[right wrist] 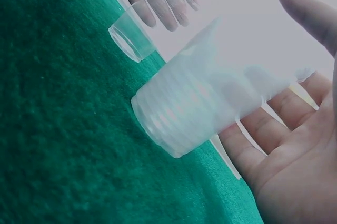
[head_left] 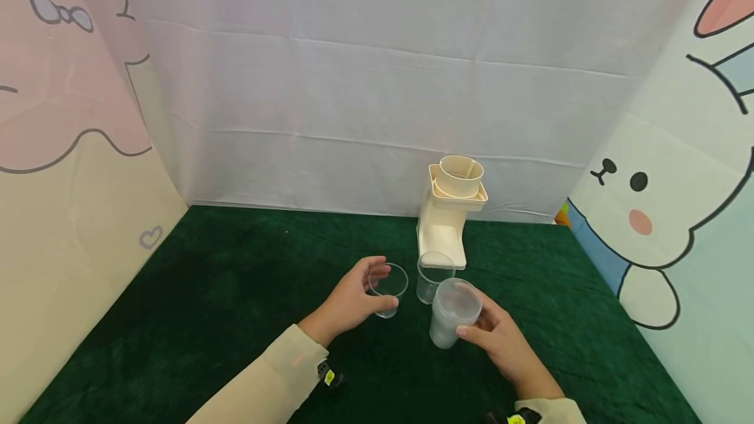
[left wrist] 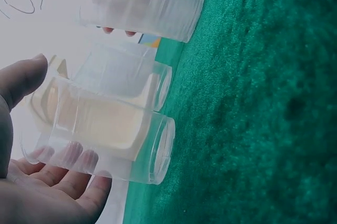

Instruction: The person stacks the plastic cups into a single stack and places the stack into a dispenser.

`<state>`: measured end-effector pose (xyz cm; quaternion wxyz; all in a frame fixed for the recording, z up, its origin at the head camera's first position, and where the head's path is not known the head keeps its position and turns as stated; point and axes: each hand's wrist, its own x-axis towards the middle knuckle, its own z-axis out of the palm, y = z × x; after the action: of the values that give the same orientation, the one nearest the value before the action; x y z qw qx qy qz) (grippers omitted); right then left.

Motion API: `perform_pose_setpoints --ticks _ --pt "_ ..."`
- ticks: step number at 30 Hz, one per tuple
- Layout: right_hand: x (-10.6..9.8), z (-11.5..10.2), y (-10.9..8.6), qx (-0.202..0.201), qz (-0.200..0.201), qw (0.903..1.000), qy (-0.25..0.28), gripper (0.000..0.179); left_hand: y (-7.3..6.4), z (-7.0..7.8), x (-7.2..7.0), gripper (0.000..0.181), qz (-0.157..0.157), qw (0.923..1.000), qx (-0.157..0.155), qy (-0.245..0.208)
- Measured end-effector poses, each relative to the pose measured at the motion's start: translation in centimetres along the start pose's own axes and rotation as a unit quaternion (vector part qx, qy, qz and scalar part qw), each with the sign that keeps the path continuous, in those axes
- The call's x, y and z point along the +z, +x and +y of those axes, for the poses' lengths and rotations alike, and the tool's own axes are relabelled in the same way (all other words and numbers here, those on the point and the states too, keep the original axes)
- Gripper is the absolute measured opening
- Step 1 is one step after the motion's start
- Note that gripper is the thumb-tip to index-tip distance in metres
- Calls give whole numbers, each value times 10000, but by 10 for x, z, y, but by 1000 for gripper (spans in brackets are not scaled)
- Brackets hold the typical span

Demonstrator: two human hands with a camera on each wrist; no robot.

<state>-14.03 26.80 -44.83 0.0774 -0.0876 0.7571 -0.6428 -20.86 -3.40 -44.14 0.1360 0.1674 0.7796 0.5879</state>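
Observation:
My left hand is beside a clear plastic cup, its fingers straight along the far side. In the left wrist view the thumb stands apart from that cup. My right hand is at a nested stack of frosted plastic cups. Its fingers lie extended along the stack's side, while the thumb is held away in the right wrist view. Between the two hands stands another clear cup. All the cups are upright on the green cloth.
A cream plastic stand with a round holder on top is at the back, just behind the middle cup. Green cloth covers the table. A white curtain closes the back, and cartoon-printed sheets hang at both sides.

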Motion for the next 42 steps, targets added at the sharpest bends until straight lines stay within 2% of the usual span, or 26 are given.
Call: perform_pose_setpoints --ticks 26,42 --pt "3 -2 -3 -70 -45 9999 119 66 -3 1 5 74 144 9998 -120 12" --pt "2 1 -2 -81 -38 9998 182 67 0 9 -1 73 105 9998 -114 129"
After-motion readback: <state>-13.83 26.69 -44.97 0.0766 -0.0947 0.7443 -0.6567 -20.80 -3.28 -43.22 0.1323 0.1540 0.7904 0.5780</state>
